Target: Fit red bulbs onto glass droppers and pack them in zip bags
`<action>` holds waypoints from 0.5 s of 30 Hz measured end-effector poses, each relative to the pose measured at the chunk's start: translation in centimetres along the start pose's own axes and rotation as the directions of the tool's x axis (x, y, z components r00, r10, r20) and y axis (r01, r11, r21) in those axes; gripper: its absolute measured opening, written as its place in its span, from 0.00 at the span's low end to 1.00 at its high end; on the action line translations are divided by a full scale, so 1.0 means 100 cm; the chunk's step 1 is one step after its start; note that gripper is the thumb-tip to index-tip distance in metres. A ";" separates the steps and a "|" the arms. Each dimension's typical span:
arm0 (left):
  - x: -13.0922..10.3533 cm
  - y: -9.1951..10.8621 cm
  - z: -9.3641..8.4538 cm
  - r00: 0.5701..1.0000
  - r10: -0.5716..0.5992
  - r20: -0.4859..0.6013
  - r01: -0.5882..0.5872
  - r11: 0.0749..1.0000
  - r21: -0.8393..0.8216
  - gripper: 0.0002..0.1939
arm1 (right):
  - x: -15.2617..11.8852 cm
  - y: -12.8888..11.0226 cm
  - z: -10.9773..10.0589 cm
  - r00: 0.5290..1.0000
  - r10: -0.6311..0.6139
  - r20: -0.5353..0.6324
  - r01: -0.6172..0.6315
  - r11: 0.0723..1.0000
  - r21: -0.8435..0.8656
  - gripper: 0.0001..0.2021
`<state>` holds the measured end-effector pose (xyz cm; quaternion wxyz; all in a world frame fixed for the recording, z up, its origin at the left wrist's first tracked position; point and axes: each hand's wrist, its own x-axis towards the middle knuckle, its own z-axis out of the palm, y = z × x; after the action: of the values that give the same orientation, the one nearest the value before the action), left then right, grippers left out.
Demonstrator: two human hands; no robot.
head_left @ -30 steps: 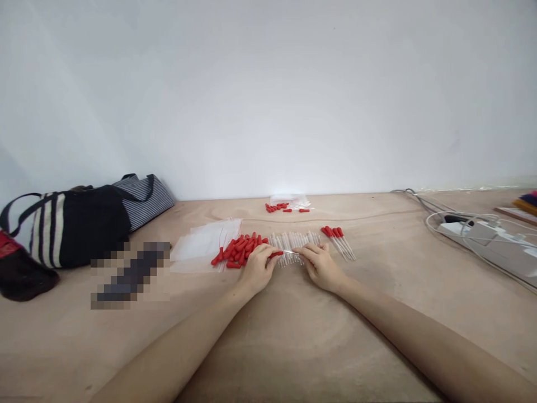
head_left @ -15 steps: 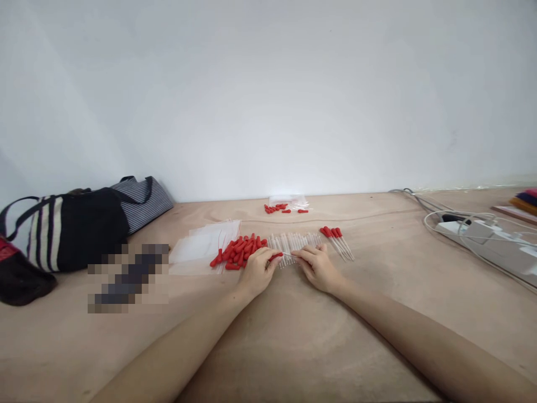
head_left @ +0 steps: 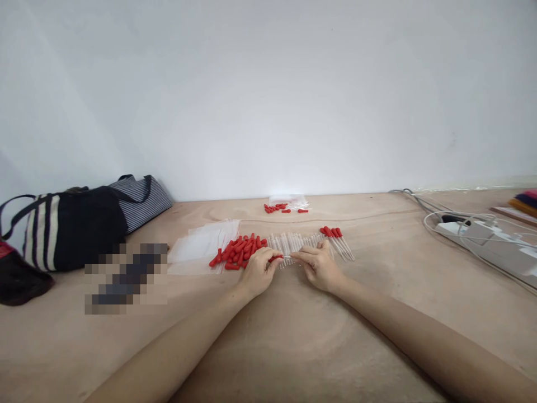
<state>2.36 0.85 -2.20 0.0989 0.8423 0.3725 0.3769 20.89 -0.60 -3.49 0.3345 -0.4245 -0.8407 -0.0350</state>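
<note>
Between the fingers of my left hand (head_left: 259,270) is a red rubber bulb (head_left: 276,258), its narrow end pointing right. My right hand (head_left: 319,265) pinches a thin clear tube (head_left: 287,257) whose end meets the bulb; whether it sits inside cannot be made out. Behind both hands lies a row of clear tubes (head_left: 289,242). A heap of red bulbs (head_left: 243,249) rests left of that row, partly on clear plastic bags (head_left: 201,246). To the right, several tubes with red bulbs on their ends (head_left: 339,240) lie side by side.
Further back, more red bulbs (head_left: 274,208) lie by a small clear bag (head_left: 287,199). Black and striped bags (head_left: 88,224) and a blurred dark object (head_left: 130,275) are at the left. A white power strip (head_left: 486,246) with cables stands at the right.
The hands stay nearly in place, still holding the bulb and the tube. My right hand's fingers have shifted slightly around the tube. The whole view has moved very little.
</note>
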 end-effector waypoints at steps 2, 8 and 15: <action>0.000 0.001 0.000 1.000 0.010 0.015 -0.010 1.000 0.009 0.06 | 0.001 0.002 -0.002 1.000 -0.028 0.014 0.029 0.999 -0.036 0.15; -0.001 0.002 -0.001 0.998 0.026 0.062 -0.027 1.000 0.014 0.06 | 0.004 0.002 -0.011 0.994 -0.097 0.048 0.102 0.988 -0.115 0.18; 0.000 0.002 -0.002 0.995 0.027 0.093 -0.025 1.000 -0.015 0.07 | 0.007 0.003 -0.017 0.989 -0.142 0.042 0.147 0.975 -0.166 0.18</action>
<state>2.34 0.64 -1.97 0.1172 0.8630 0.3537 0.3412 21.70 -0.55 -1.84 0.2813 -0.3894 -0.8683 -0.1237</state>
